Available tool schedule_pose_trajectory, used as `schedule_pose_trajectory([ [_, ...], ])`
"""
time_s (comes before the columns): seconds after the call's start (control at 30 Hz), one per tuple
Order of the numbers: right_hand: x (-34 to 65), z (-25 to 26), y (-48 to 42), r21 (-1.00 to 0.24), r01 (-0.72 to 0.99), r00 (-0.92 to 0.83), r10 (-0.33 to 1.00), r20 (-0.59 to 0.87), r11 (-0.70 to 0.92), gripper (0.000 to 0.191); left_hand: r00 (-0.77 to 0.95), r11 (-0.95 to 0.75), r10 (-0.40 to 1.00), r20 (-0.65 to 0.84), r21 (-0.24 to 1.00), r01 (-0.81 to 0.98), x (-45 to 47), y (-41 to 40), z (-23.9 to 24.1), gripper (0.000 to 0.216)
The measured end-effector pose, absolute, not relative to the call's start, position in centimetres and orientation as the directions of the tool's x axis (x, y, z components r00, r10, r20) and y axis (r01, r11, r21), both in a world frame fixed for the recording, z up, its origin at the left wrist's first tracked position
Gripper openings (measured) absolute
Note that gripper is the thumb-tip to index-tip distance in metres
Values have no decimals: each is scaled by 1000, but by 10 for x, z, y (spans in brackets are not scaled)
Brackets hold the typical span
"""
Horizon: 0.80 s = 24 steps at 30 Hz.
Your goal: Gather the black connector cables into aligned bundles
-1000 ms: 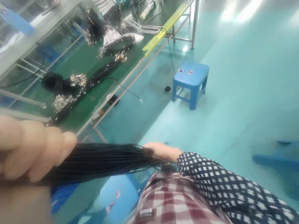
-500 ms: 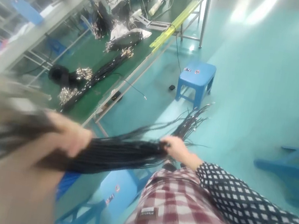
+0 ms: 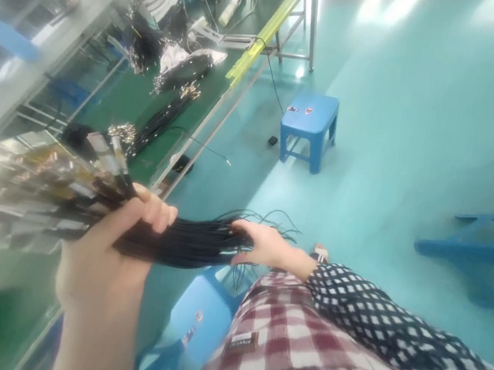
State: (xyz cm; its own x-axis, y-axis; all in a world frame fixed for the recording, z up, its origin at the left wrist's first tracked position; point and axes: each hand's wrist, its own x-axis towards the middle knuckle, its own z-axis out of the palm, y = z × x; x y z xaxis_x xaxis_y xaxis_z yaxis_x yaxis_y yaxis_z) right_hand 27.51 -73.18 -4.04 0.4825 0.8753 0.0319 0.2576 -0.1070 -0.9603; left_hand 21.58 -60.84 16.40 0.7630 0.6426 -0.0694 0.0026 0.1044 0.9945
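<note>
- Before the checkered apron (image 3: 276,367): black cable bundle (image 3: 194,244), stretched sideways.
- Left hand (image 3: 108,234): closed around this bundle.
- Right hand (image 3: 269,247): thumb and fingers parted at the bundle; whether gripping, I cannot tell.

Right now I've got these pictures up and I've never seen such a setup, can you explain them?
There's no machine: a person is working bare-handed, and every picture comes from one camera worn on the head, looking forward and down. The left hand is closed around a bundle of black cables; the right hand is farther along it, thumb and fingers parted. On the green table lie more black cables and a yellow strip. A blue stool stands nearby.
</note>
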Motion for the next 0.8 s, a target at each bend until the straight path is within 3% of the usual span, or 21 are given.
schedule_pose_trajectory([
  [0.07, 275, -45, -722, -942, 313, 385, 923, 11, -119, 56, 734, 159, 668, -124, 987, 21, 213, -603, 162, 13],
  [0.17, 327, -31, -735, -866, 495, 213, 976, 38, -75, 26, 666, 233, 716, -207, 971, 50, 202, -592, 163, 12],
  [0.27, 386, -3, -754, -748, 659, 379, 893, 244, -75, 18, 607, 213, 776, -174, 977, 8, 190, -582, 165, 9],
  [0.37, 379, 3, -754, -761, 645, 555, 730, 399, -74, 21, 581, 158, 809, -92, 985, -64, 185, -577, 166, 7],
  [0.43, 337, -11, -748, -829, 556, 583, 736, 345, -52, 23, 562, 122, 826, -50, 988, -92, 186, -576, 165, 7],
  [0.5, 294, -34, -747, -871, 490, 335, 916, 219, 29, 25, 570, 120, 819, -73, 992, -46, 187, -575, 162, 10],
  [0.57, 277, -52, -753, -895, 444, 149, 981, 128, 50, 24, 584, 167, 797, -154, 985, 31, 187, -575, 158, 13],
  [0.7, 334, -56, -776, -870, 462, 506, 857, 97, -174, 15, 579, 242, 788, -212, 970, 25, 184, -577, 155, 14],
  [0.8, 378, -44, -782, -895, 419, 571, 810, 130, -152, 18, 625, 169, 773, -106, 985, -42, 182, -577, 159, 17],
])
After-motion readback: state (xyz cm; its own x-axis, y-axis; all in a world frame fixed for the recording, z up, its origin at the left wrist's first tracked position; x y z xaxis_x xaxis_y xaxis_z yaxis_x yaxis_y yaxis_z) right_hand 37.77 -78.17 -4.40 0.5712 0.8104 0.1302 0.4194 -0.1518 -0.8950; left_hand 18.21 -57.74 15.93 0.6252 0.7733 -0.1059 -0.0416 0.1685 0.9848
